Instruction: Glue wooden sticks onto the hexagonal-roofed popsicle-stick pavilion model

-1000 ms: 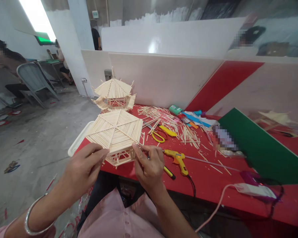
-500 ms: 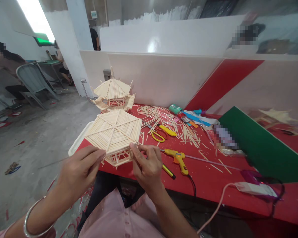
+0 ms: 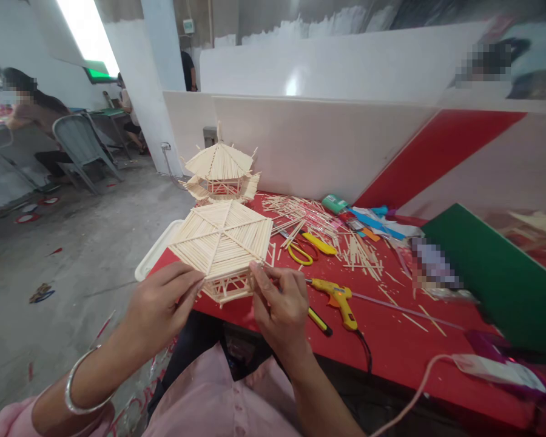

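A hexagonal pavilion model made of thin wooden sticks stands at the red table's near edge, its flat roof divided by ribs. At the roof's front left corner, my left hand is closed, thumb and fingertips pinched together. My right hand is likewise pinched at the front right corner. Between the fingertips a thin wooden stick runs along the roof's front edge; its ends are hidden by my fingers. Beneath the roof, a lattice of sticks shows.
A taller stick pavilion stands behind. To the right lie loose sticks, yellow-handled scissors, a yellow glue gun with its cord, and a cutter knife. A green board leans at right. A co-worker sits far left.
The whole view has shifted, so the table and models appear farther right. My hands keep their pinch at the roof's front edge, with little movement against the model.
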Demonstrator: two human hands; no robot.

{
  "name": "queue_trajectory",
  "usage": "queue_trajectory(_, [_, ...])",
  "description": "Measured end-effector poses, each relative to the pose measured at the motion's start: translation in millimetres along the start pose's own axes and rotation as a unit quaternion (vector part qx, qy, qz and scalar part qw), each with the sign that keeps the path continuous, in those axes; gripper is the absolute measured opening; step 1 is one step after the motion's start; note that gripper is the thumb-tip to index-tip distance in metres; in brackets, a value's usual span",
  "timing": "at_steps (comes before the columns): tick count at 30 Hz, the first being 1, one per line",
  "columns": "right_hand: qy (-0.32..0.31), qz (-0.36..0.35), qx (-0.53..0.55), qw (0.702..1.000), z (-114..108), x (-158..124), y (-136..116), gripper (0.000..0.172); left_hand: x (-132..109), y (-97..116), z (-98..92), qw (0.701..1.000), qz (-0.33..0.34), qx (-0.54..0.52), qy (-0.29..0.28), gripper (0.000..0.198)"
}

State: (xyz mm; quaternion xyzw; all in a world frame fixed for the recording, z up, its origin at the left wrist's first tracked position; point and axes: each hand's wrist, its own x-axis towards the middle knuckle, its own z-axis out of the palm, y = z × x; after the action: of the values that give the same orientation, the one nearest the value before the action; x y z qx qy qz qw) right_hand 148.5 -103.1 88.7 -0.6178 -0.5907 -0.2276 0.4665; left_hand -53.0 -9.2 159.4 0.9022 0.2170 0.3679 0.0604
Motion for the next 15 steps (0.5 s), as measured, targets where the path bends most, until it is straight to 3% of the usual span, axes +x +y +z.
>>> queue_trajectory(15, [0.011, -0.015, -0.002, 1.0, 2.0, 2.7, -1.2, 0.065, -1.0, 0.4, 0.7, 1.0, -0.011, 0.005, -0.017, 0.015])
